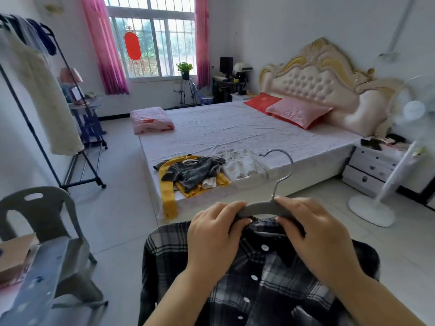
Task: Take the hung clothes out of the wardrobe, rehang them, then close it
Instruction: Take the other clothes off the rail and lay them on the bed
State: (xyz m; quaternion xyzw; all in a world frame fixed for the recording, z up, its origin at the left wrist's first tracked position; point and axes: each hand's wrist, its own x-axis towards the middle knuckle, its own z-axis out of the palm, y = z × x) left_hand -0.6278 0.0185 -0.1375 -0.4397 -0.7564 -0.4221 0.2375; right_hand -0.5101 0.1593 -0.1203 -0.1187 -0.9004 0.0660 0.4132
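Note:
A black-and-white plaid shirt (259,278) with white buttons hangs in front of me on a grey hanger (261,209) whose metal hook points up. My left hand (216,234) grips the hanger's left arm and the shirt collar. My right hand (315,234) grips the hanger's right arm at the collar. On the near corner of the bed (247,128) lie a yellow garment under a dark grey top (193,172) and a white garment (242,164). An open clothes rack (35,137) at the left holds a cream garment (42,97) and dark clothes.
A grey plastic chair (47,222) stands at the lower left beside a metal-topped surface with a cardboard box (16,255). A white standing fan (386,184) and a nightstand (374,165) are at the right. Tiled floor lies between rack and bed.

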